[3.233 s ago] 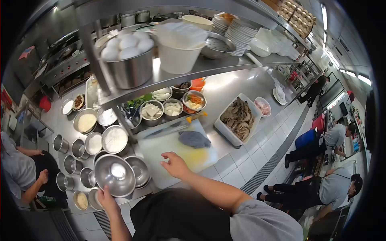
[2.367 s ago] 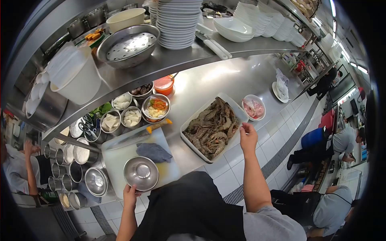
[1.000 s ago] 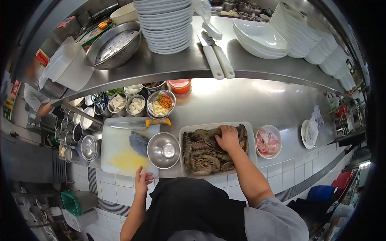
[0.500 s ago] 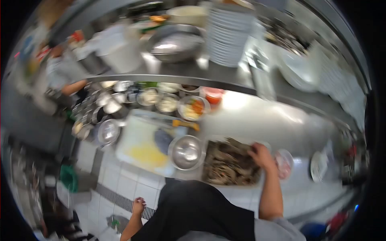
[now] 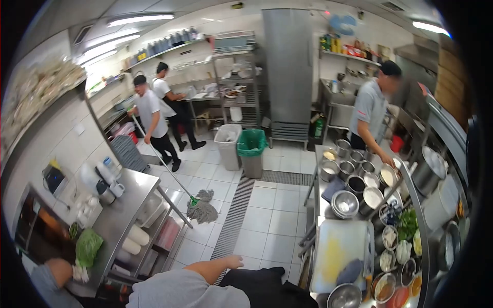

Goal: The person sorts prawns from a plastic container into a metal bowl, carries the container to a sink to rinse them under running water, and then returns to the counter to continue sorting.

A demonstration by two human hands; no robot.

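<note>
My left hand [image 5: 234, 262] hangs in front of my black apron [image 5: 259, 287], over the tiled floor. Its fingers look loosely bent and apart, with nothing visible in them. My right hand is out of view. To the right of my body, a steel counter carries a cutting board [image 5: 331, 251] with yellow stains and a dark blue-grey cloth [image 5: 350, 272]. A steel bowl [image 5: 345, 296] stands at the near end of the board. The tray of grey-brown pieces is outside this view.
A person [image 5: 371, 110] reaches over pots [image 5: 345, 168] at the counter's far end. Another holds a mop [image 5: 203, 205]; a third stands behind. Bins [image 5: 251, 146] stand beside the floor drain [image 5: 233, 220]. A steel table [image 5: 128, 190] is left; a grey-sleeved arm [image 5: 57, 272] shows lower left.
My view has swung left and up from the counter to the room. My right hand, earlier at the tray of grey-brown pieces, has left the view. My left hand stays near my apron.
</note>
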